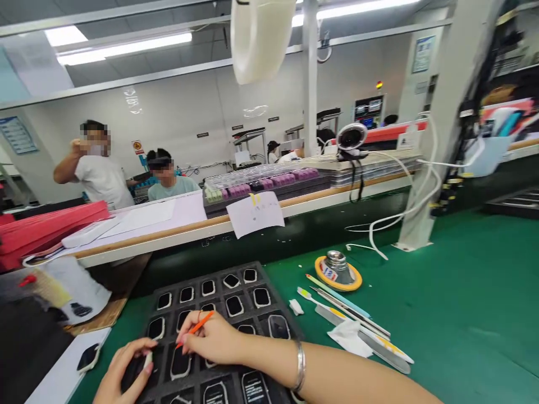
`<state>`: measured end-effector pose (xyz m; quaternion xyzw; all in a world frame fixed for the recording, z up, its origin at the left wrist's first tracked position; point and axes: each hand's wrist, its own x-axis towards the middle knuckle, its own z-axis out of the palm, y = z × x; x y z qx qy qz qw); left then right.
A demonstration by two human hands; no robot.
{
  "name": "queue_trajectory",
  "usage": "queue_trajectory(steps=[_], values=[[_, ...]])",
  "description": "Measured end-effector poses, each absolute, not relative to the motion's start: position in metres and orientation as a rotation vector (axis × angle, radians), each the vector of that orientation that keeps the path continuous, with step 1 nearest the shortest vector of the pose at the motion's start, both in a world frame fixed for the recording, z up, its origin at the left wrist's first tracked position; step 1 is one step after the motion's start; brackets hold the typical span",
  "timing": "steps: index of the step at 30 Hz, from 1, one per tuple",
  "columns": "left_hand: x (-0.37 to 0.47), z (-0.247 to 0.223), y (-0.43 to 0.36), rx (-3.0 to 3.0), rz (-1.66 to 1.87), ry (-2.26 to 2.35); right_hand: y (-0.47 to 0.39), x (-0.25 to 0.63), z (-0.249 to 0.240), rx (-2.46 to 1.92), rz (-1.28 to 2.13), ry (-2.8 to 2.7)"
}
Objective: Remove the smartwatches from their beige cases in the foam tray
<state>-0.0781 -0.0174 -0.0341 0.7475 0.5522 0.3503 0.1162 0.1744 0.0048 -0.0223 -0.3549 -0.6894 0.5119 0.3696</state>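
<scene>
A black foam tray (269,286) lies on the green bench, its pockets holding several smartwatch bodies with dark screens and pale frames, such as one smartwatch (261,297) at the far right. My left hand (126,367) is closed at the tray's left side, gripping a smartwatch (148,359) seen edge-on between thumb and fingers. Over the middle of the tray, my right hand (214,339) holds a thin orange stick (202,324) like a pen. Its lower tip points down beside a smartwatch (180,366) in a pocket; whether it touches cannot be told.
Right of the tray lie a toothbrush (309,294), tweezers-like tools, crumpled tissue (349,336) and a metal-topped dispenser (337,270). Another smartwatch (88,357) rests on a white board at left. A shelf (181,235), a post (421,213) and white cables stand behind; two people are beyond.
</scene>
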Motion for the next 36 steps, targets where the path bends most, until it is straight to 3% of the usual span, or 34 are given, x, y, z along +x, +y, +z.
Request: queue_trajectory(steps=[17, 23, 36], values=[[-0.06, -0.031, -0.036, 1.832, 1.172, 1.394, 0.001, 0.113, -0.015, -0.753, 1.425, -1.579], [-0.059, -0.032, -0.04, 1.791, 1.194, 1.383, 0.005, 0.116, -0.034, -0.787, 1.518, -1.522], [-0.057, -0.03, -0.042, 1.856, 1.132, 1.433, -0.005, 0.12, -0.023, -0.746, 1.54, -1.577]])
